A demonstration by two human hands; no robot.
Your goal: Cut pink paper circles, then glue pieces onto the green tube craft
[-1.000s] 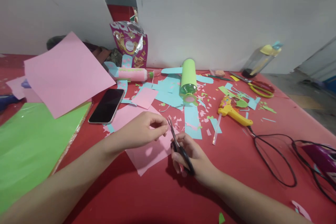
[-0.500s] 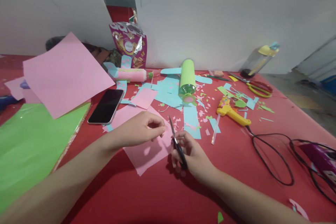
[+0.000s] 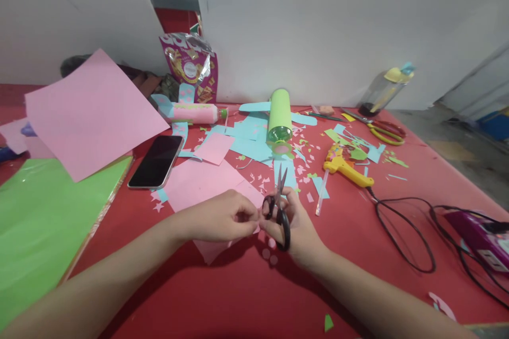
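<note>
My left hand [image 3: 234, 215] is closed in a pinch over pink paper sheets [image 3: 194, 180]. Whatever its fingertips hold is too small to make out. The black-handled scissors [image 3: 282, 217] rest in my right hand [image 3: 299, 230], blades slightly apart and pointing away from me. Its thumb and a finger meet the left fingertips. A few small round pink pieces [image 3: 266, 253] lie on the red table just below. Beyond my hands lies a green paper-covered bottle [image 3: 280, 111] with blue paper wings. A similar pink one [image 3: 194, 113] is to its left.
A black phone [image 3: 157, 161] and a green packet [image 3: 59, 222] lie on the left, under or near a large pink sheet [image 3: 95, 116]. To the right are a yellow glue gun [image 3: 350, 169] with its cord, larger scissors [image 3: 385, 131] and a clear bottle [image 3: 384, 92]. Paper scraps are scattered about.
My hands have come together until their fingertips meet. The scissors have turned in my right hand, and their blades now show apart. The view has shifted slightly.
</note>
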